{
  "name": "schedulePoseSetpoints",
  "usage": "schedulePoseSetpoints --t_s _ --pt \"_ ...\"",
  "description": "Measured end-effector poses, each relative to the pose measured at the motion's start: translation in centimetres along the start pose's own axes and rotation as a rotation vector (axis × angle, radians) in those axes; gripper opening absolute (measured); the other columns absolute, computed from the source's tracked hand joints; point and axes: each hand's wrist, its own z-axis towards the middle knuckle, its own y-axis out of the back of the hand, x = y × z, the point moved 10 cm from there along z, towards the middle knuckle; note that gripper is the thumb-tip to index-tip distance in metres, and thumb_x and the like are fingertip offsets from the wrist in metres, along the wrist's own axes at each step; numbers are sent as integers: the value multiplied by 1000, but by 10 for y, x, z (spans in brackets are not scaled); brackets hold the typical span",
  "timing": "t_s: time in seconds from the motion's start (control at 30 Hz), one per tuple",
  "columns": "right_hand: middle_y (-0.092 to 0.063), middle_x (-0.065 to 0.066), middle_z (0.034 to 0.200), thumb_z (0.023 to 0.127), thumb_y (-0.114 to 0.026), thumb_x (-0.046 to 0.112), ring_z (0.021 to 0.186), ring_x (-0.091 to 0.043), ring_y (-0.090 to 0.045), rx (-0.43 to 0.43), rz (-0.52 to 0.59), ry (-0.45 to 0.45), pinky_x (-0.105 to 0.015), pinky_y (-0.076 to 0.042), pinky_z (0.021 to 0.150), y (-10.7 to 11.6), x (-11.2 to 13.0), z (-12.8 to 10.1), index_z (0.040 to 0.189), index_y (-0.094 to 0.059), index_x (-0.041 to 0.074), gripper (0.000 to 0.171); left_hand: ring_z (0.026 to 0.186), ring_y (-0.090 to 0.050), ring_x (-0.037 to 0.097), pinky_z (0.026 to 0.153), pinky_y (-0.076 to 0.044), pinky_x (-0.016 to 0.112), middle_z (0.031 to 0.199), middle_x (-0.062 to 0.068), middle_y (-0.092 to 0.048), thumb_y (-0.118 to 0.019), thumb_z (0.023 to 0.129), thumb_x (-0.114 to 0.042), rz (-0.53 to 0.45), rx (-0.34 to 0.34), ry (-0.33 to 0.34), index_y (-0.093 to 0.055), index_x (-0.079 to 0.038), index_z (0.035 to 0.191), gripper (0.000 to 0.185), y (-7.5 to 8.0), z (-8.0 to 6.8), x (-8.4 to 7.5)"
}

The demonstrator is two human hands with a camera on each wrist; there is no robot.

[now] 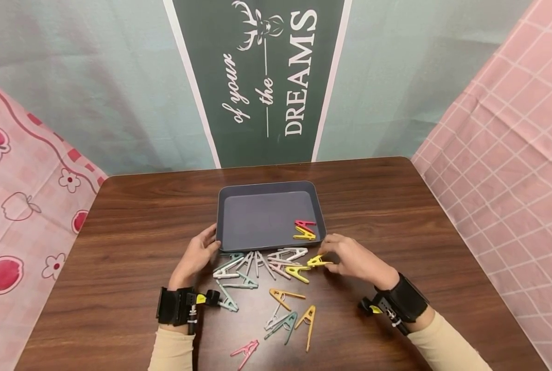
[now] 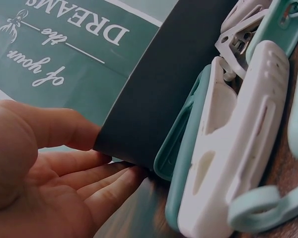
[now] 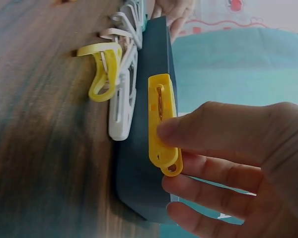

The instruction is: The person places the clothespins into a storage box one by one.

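Pinching one yellow clip [image 1: 319,261] at the tray's [image 1: 225,216] near rim, the right hand [image 1: 357,259] grips; left hand [image 1: 196,255], fingers straight, touches its corner; two clips [image 1: 305,230] inside; banner [image 1: 262,72] reads "of your DREAMS".

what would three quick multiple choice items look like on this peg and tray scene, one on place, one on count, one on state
1. Where is the left hand?
A at the tray's near left corner
B inside the tray
C off the table

2. How many pegs lie in the tray?
A none
B two
C five

3. What is the right hand doing?
A resting flat
B pinching a yellow peg
C lifting the tray

Answers: 1 A, fingers touch that corner; 2 B, a red peg and a yellow one; 3 B, thumb and fingers grip it.
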Motion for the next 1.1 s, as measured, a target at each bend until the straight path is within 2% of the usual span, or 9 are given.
schedulePoseSetpoints --t_s 0.27,0.57,0.83,1.0,1.1 --pt "-65 -6 98 77 -78 10 90 -20 -64 -18 -9 -29 -32 -56 75 10 -1 13 98 -73 7 22 144 -32 40 116 -33 51 155 27 -30 -42 99 -2 -6 -12 32 -18 2 152 58 2 0 2" --pt "-66 -8 97 78 -78 10 91 -24 -65 -88 44 -11 -36 -56 78 18 -8 29 99 -73 5 22 142 -35 40 114 -36 48 153 29 -32 -42 99 0 4 -23 3 -19 4 152 58 4 1 0" --pt "-66 -11 101 82 -75 12 92 -26 -64 -95 62 -107 -36 -53 76 17 -26 41 104 -72 4 24 144 -31 41 116 -33 52 155 28 -28 -41 100 -2 4 -12 31 -17 2 153 58 3 1 3" --pt "-66 -12 102 83 -74 11 91 -27 -63 -122 72 -124 -35 -52 75 18 -34 46 107 -72 4 25 144 -30 41 116 -31 53 156 27 -27 -42 100 -3 12 -6 44 -18 1 153 59 1 2 5" --pt "-66 -12 103 84 -73 11 94 -27 -64 -124 76 -136 -36 -53 78 18 -36 48 107 -71 4 24 143 -32 42 116 -32 53 155 27 -27 -42 99 -3 27 -4 35 -18 2 152 59 1 2 5"
